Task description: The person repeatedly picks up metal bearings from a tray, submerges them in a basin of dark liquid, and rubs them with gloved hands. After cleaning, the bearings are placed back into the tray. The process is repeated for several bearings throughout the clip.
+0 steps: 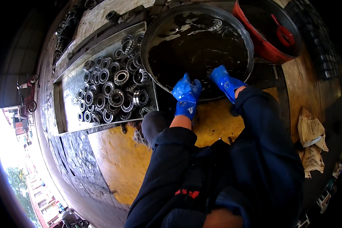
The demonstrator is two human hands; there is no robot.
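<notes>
Both my hands wear wet blue rubber gloves and are over the near side of a large round metal basin of dark, shiny liquid. My left hand is closed, its fingers curled at the near rim; whatever it holds is hidden. My right hand is just to the right, fingers bent down toward the liquid and closed. A small dark shape shows at its fingertips, too unclear to name. A roller bearing shows at the basin's far side, partly in the liquid.
A metal tray holding several roller bearings stands left of the basin. At the far right is a red tub with a red scoop in it. Brown paper bags lie on the right. Dark stacked parts line the right edge.
</notes>
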